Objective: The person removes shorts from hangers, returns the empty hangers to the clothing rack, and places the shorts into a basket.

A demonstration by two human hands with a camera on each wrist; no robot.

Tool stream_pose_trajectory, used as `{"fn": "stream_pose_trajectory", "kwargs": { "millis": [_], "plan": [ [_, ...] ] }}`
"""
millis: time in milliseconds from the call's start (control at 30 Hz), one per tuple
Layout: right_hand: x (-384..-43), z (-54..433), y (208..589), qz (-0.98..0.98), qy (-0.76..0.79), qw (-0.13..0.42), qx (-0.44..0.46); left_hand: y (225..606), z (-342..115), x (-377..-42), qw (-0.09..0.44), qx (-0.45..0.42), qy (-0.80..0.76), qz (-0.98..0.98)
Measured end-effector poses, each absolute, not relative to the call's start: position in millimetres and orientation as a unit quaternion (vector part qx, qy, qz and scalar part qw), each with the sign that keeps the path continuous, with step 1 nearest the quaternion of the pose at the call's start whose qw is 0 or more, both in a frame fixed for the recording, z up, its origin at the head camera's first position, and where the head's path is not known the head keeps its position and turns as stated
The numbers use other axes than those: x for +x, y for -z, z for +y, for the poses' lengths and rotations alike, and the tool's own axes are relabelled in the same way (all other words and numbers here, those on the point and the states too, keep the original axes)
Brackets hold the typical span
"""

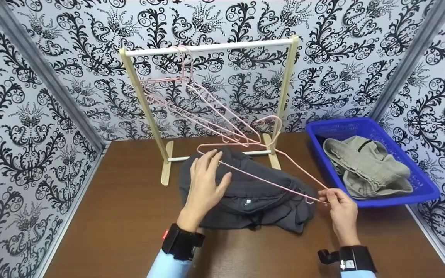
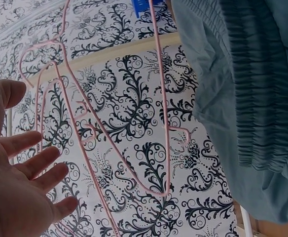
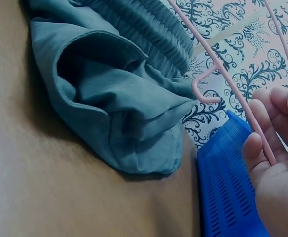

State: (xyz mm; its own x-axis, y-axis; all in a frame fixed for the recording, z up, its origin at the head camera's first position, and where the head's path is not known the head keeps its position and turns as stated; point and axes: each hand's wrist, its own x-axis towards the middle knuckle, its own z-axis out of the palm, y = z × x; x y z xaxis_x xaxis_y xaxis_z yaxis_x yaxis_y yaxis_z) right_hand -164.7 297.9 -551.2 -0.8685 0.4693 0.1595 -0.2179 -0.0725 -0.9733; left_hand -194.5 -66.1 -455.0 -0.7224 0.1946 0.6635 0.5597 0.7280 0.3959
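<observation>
My right hand [image 1: 342, 210] grips one end of a pink wire hanger [image 1: 263, 179], fingers and thumb around its corner. In the right wrist view, the hanger's bar [image 3: 223, 69] and a small side hook come up out of those fingers. The left hand [image 1: 205, 181], fingers spread, is near the hanger's other end. The left wrist view shows that palm and fingers apart from the hanger [image 2: 161, 74]. Beneath the hanger a crumpled dark grey garment [image 1: 261, 197] with a gathered elastic waistband lies on the table.
Behind stands a small wooden rack with a white rail [image 1: 238, 46], where other pink hangers [image 1: 214, 102] hang. To the right, a blue plastic basket [image 1: 425, 195] holds a grey-green garment [image 1: 365, 168]. Patterned walls enclose the brown table [image 1: 126, 216] at the back and sides.
</observation>
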Motion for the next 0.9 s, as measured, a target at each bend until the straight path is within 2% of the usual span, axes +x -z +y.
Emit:
{"fn": "stream_pose_trajectory", "kwargs": {
  "millis": [467,900],
  "plan": [
    [-178,297,537,-0.648,-0.708,0.259,-0.11,460,-72,-202,0.288,-0.196,0.278,-0.895],
    [-190,293,517,-0.615,-0.736,0.276,-0.064,463,-73,-208,0.265,-0.177,0.263,-0.911]
  ]
}}
